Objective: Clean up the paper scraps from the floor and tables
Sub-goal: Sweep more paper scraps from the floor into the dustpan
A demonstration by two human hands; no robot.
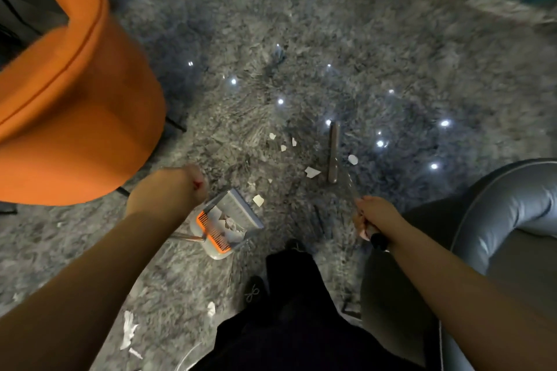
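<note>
right hand (pixel 372 217) fingers curling round slim broom handle (pixel 351 184) | left hand (pixel 193 181) gripping grey-and-orange plastic dustpan (pixel 229 221) | white paper scraps (pixel 312 172) lying mid-rug, shaggy grey rug (pixel 271 39) | advice: sweeping short, low strokes toward pan lip

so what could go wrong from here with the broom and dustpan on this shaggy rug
1. The paper scraps lie in deep rug pile, so the broom head may skim over them or push them deeper.
2. The dustpan, held by the left hand, already carries scraps and sits tilted; its lip may ride on the pile and let pieces slip under.
3. Scraps near the person's feet lie behind the sweep and could be missed.
</note>
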